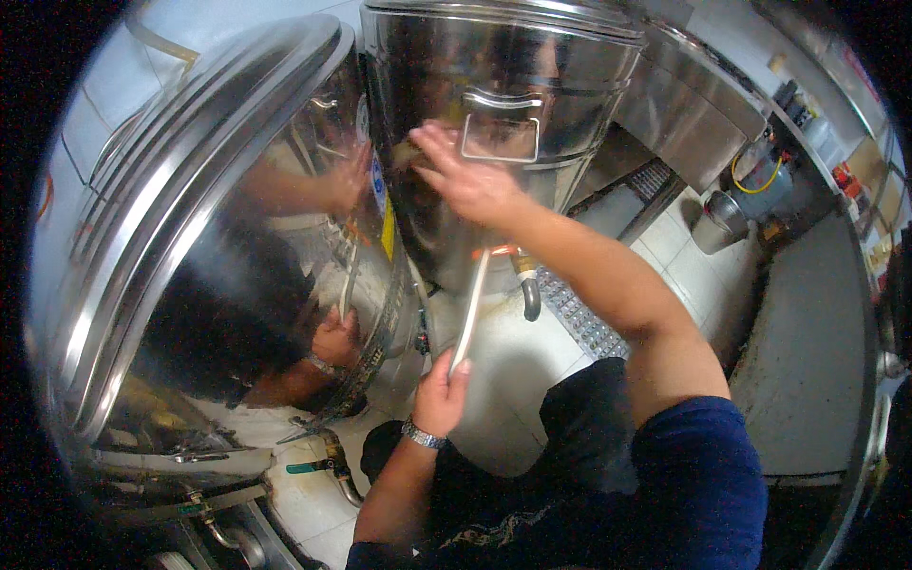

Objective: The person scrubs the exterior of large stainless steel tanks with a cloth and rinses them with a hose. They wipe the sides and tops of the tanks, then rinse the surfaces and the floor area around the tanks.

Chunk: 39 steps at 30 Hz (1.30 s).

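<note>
My left hand (pixel 440 392), with a metal-banded watch on its wrist, grips the lower end of a long, pale, thin stick (pixel 472 306). The stick slants up to an orange-red valve handle (pixel 499 250) low on a tall stainless steel vessel (pixel 427 228); whether they touch I cannot tell. Beside that handle a brass valve with a bent grey spout (pixel 530 296) points down. My right hand (pixel 467 174), slightly blurred, is spread and empty in front of the vessel's wall, just left of its hinged wire handle (pixel 501 137). Contact with the wall is unclear.
A large polished steel vessel (pixel 235 285) stands close on the left, mirroring my arms. Below it is a pipe valve with a green lever (pixel 308 468). A perforated metal grate (pixel 581 313) lies on the tiled floor. Further right are a metal bucket (pixel 721 222) and a grey counter (pixel 801 370).
</note>
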### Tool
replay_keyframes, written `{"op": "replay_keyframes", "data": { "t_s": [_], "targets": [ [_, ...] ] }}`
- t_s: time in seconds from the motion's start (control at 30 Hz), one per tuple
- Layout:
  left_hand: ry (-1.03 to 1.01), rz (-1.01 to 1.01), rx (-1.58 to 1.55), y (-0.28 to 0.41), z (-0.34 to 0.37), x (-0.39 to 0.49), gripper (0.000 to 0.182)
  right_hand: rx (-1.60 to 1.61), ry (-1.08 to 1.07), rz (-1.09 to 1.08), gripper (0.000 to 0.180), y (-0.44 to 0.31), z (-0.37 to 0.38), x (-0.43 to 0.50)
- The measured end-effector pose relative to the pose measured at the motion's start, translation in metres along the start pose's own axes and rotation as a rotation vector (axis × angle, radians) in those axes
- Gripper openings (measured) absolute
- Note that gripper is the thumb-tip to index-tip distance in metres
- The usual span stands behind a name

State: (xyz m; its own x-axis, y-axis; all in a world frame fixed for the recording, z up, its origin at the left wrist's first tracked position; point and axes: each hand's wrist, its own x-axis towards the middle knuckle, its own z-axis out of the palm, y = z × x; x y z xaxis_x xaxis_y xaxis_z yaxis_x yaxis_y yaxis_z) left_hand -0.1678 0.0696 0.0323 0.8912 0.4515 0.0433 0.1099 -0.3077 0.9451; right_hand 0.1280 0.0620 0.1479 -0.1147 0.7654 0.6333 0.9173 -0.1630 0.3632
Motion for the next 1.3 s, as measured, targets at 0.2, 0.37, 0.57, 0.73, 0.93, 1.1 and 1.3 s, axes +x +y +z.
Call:
{"op": "replay_keyframes", "data": {
  "t_s": [0.2,0.37,0.57,0.73,0.93,1.1,1.3],
  "targets": [
    [-0.019,0.013,-0.013,-0.005,-0.010,0.002,0.036,-0.127,0.106,-0.007,0.028,0.026,-0.060,-0.042],
    [-0.044,-0.005,0.033,-0.002,0.005,0.002,0.036,-0.132,-0.076,-0.050,0.029,0.014,-0.031,-0.016],
    [-0.056,0.063,0.033,0.004,0.022,0.005,0.035,-0.237,0.148,-0.069,0.043,0.031,-0.056,-0.044],
    [-0.088,-0.031,0.071,0.008,0.023,0.009,0.034,-0.228,0.232,0.230,0.025,0.020,-0.050,-0.038],
    [-0.032,0.011,0.123,0.009,0.028,0.007,0.035,-0.192,0.262,0.141,0.025,0.003,-0.016,-0.018],
    [-0.066,-0.003,0.034,0.006,0.019,0.006,0.037,-0.228,0.291,0.178,0.027,0.028,-0.058,-0.063],
    [-0.061,-0.008,0.043,0.007,0.025,0.010,0.036,-0.035,0.032,0.166,0.031,-0.011,-0.021,-0.007]
  ]
}}
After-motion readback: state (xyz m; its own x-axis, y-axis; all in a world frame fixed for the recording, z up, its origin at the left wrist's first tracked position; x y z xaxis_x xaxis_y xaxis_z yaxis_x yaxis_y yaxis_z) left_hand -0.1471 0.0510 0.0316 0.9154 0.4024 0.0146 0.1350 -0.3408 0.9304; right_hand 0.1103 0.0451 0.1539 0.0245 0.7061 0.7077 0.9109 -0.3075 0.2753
